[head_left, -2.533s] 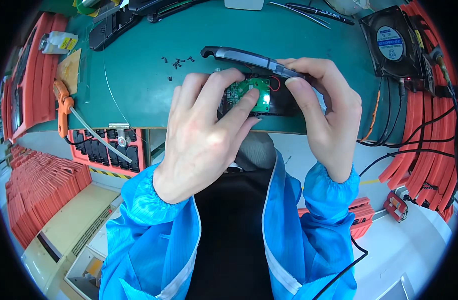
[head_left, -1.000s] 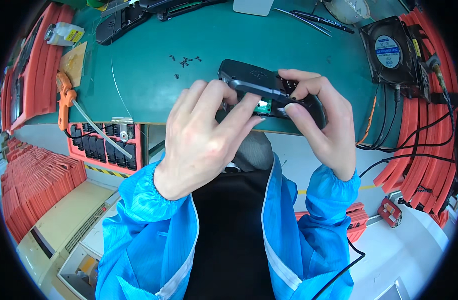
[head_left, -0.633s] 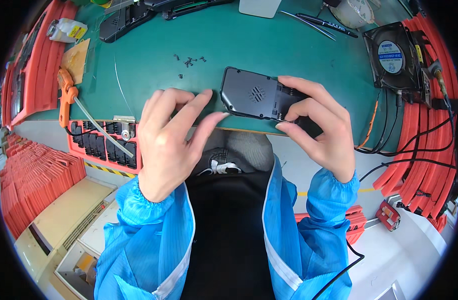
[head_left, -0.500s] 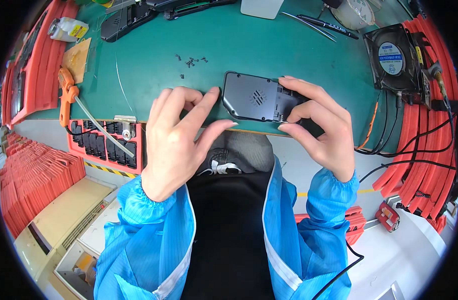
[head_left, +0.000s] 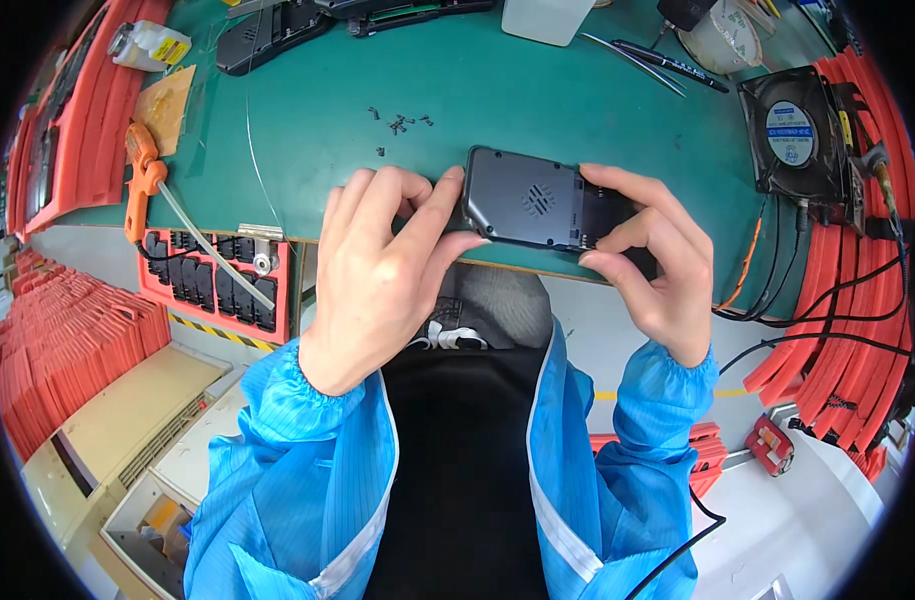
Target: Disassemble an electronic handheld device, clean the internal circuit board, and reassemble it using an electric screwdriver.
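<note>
A black handheld device with a round speaker grille and an open bay at its right end lies at the near edge of the green worktop. My right hand grips its right end, thumb at the near edge and fingers at the far edge. My left hand is at its left end, thumb and index finger spread, the index fingertip at the corner; the other fingers are curled. Several small black screws lie loose beyond the left hand.
An orange glue gun hangs at the left edge beside a red tray of black parts. Tweezers and a pen lie at the back right. A black fan with cables stands right. Red trays are stacked left.
The view has shifted a little, so the bench things appear slightly to the right. Both hands keep about the same places at the device.
</note>
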The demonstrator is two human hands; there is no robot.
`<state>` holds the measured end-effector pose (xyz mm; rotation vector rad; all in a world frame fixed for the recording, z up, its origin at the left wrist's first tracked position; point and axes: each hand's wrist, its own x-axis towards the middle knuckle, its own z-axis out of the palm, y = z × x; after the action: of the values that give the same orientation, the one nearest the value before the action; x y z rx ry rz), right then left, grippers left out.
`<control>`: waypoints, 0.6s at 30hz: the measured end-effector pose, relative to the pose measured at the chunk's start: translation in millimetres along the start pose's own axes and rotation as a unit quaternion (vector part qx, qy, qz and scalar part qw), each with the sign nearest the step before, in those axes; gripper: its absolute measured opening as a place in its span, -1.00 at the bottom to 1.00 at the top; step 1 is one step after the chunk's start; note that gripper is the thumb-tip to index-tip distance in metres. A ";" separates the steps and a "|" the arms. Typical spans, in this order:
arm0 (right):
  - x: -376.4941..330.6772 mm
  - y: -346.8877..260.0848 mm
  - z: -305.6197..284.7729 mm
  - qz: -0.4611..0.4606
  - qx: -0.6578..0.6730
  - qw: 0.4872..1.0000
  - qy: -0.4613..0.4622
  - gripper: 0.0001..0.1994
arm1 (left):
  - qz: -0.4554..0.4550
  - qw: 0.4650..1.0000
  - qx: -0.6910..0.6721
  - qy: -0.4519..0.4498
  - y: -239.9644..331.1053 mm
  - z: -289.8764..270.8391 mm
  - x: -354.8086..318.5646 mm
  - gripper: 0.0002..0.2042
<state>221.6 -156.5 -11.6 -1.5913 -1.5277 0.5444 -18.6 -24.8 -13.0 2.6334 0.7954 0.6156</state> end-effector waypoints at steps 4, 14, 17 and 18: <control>0.7 -2.9 -1.0 0.015 -0.002 1.000 -0.015 -0.77 | -0.003 1.000 0.000 -0.004 -0.1 -0.8 -0.1 -0.47; 3.3 -0.7 5.2 -0.048 -0.071 0.996 -0.025 -0.72 | -0.011 0.999 -0.037 -0.001 3.8 -9.4 3.5 -0.41; 5.8 -2.7 5.8 -0.069 -0.135 0.988 -0.028 -0.66 | 0.027 0.999 -0.011 -0.027 2.5 -10.2 5.5 -0.39; 6.2 -3.5 6.5 -0.069 -0.135 0.988 -0.027 -0.66 | 0.032 0.999 -0.009 -0.027 1.6 -10.1 6.6 -0.39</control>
<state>215.4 -149.2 -10.9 -1.6671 -1.7979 0.3148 -17.8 -20.4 -1.7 2.6550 0.6897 0.5624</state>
